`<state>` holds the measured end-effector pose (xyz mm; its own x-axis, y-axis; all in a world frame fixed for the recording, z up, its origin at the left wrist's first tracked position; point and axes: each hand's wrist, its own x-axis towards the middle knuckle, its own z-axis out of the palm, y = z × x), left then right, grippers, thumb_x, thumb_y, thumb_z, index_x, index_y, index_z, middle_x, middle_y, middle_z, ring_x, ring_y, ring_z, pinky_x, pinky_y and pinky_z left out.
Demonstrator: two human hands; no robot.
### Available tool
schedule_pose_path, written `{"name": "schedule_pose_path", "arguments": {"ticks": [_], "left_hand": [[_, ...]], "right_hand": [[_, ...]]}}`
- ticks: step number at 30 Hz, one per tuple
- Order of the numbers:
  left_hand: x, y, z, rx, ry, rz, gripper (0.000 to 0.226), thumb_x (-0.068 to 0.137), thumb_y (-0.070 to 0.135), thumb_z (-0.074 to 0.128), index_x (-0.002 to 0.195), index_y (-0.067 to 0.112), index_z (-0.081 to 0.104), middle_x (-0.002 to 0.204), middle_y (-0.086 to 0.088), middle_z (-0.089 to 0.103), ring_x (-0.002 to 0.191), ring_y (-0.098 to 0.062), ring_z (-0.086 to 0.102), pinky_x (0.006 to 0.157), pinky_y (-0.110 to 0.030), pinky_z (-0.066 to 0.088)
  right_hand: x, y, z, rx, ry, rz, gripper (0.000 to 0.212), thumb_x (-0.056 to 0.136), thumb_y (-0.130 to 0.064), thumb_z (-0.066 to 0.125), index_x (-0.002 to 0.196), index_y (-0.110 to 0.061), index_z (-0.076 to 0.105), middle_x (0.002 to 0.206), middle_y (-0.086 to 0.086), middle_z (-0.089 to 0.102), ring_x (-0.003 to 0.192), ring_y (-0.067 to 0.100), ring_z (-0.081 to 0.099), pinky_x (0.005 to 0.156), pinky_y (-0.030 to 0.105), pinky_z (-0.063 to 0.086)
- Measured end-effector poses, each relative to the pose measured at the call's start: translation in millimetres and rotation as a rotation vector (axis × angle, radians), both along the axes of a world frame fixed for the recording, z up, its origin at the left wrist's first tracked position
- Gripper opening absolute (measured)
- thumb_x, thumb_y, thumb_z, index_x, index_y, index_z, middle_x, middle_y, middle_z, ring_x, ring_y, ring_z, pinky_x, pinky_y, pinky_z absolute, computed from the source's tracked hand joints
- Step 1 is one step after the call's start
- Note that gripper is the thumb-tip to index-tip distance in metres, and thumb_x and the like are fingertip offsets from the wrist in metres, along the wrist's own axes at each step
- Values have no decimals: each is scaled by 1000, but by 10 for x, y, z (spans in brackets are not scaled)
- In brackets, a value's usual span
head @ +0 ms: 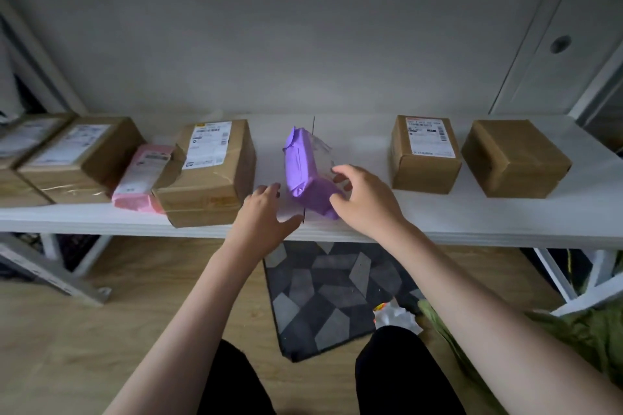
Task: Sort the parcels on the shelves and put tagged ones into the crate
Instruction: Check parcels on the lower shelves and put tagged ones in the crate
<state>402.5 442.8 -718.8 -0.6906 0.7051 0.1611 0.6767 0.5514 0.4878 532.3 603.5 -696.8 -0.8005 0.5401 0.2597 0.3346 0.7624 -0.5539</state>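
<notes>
A purple soft parcel lies on the white shelf, near the middle. My right hand curls against its right side, fingers touching the near end. My left hand hovers with spread fingers just left of the parcel, beside it. A labelled cardboard box sits to the left, with a pink mailer leaning against it. More labelled boxes stand at the far left. A labelled box and a plain brown box sit to the right. No crate is in view.
Below the shelf lie a grey patterned mat, a crumpled white wrapper and green cloth on the wooden floor. Shelf uprights stand at the right. My knees in black fill the bottom edge.
</notes>
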Motion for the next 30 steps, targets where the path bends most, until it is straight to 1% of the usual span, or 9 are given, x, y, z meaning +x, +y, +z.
{"name": "schedule_pose_path", "arguments": {"ticks": [6,8,11,13,16,19,22,25,30], "left_hand": [[-79,26,-62,94,-4,-75,53,79,38,78,123,16,59,115,-4,62,101,-23,61,84,-36,54],[-96,64,-136,97,-46,-87,45,79,36,79,115,16,61,106,-1,63,91,-19,64,77,-33,55],[-140,126,-213,118,-58,-93,39,78,35,79,109,16,62,98,4,64,84,-15,64,67,-22,50],[-170,171,-187,135,-61,-108,41,78,35,79,110,17,62,96,8,63,80,-9,61,62,-13,43],[-221,281,-124,116,-67,-138,34,80,35,75,109,20,64,92,8,66,77,-9,62,60,-17,45],[-239,391,-114,90,-17,-132,29,81,43,68,104,25,63,86,7,64,76,-14,63,56,-23,43],[-201,443,-108,120,39,-80,41,80,44,70,113,20,61,96,1,62,80,-15,58,61,-26,42],[-120,458,-41,226,126,-40,51,83,37,73,124,14,55,110,-2,56,91,-18,55,65,-29,41],[-1,476,105,375,277,-103,56,83,34,74,130,11,53,117,-2,58,103,-21,55,71,-33,51]], "right_hand": [[-10,34,-153,-20,-73,-15,44,93,-31,63,135,-22,56,130,-5,62,107,15,62,81,30,54],[-32,72,-175,-42,-98,-18,35,91,-30,61,126,-24,61,119,-6,65,96,15,63,77,34,56],[-94,135,-227,-81,-172,-4,17,88,-33,60,102,-24,61,98,-7,65,82,16,61,64,29,50],[-149,163,-258,-80,-203,7,18,85,-35,65,96,-22,57,93,-5,64,80,16,60,62,29,47],[-259,197,-256,-94,-203,9,30,82,-37,71,102,-19,59,95,-4,65,83,17,61,69,32,52],[-354,222,-234,-80,-185,17,29,83,-34,72,104,-18,61,99,0,68,82,18,62,72,35,56],[-339,224,-240,-23,-105,-8,28,85,-33,72,106,-16,63,100,2,68,81,19,63,66,30,53],[-207,214,-231,56,61,-22,37,89,-28,69,122,-15,59,108,2,63,88,19,64,67,29,56],[43,237,-140,203,237,-39,46,90,-32,69,130,-17,53,114,-3,59,93,12,63,64,32,59]]}}
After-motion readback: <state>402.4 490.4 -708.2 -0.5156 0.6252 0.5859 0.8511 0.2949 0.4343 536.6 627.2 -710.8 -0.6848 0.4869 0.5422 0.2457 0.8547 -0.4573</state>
